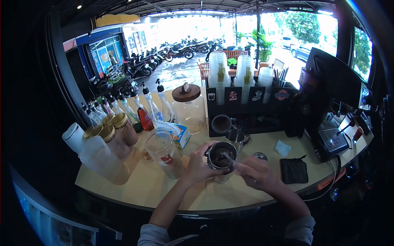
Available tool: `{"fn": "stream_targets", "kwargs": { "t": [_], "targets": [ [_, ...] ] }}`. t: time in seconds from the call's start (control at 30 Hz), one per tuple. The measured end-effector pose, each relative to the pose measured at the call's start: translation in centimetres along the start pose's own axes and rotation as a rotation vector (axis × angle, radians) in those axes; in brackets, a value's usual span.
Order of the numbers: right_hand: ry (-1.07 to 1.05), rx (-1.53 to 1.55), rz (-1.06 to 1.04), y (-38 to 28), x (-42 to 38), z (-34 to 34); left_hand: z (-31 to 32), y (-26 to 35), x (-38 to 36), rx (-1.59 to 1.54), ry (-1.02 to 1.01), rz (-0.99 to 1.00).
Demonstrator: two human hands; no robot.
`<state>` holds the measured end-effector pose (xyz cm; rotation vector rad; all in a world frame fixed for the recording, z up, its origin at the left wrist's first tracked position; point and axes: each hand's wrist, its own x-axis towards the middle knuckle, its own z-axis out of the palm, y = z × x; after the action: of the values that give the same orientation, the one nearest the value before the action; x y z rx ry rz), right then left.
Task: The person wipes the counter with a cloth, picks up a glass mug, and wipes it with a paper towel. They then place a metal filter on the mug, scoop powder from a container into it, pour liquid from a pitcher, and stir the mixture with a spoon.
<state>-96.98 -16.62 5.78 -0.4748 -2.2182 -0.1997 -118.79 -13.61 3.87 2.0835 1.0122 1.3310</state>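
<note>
My left hand (200, 163) is wrapped around a metal cup (211, 163), which is tilted so that its open mouth faces me. Dark contents (220, 162) show inside the cup. Closed around the handle of a spoon (228, 157), my right hand (256, 173) keeps its tip inside the cup. Part of a clear glass (222, 178) shows just below the cup, mostly hidden by it. Behind the cup stands another metal pitcher (235, 137). To the left of my left hand is a tall clear container (162, 152) with a red label.
Pump bottles (145, 119), a lidded glass jar (189, 110), a tissue box (182, 137) and several brown-lidded jars (122, 133) stand left. Stacked plastic cups (220, 76) sit in a black holder (250, 98) at the back. Right are a black cloth (294, 170) and an espresso machine (331, 135).
</note>
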Motion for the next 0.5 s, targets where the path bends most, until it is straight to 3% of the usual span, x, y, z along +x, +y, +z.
{"fn": "stream_targets", "kwargs": {
  "t": [0.33, 0.5],
  "targets": [
    [0.059, 0.051, 0.108, 0.5, -0.4, -0.6, -1.6, -1.1, 1.4, -0.021, -0.144, 0.143],
    [0.046, 0.254, 0.127, -0.3, 0.0, -0.6, -2.1, -1.3, 2.2, 0.024, -0.174, 0.253]
  ]
}}
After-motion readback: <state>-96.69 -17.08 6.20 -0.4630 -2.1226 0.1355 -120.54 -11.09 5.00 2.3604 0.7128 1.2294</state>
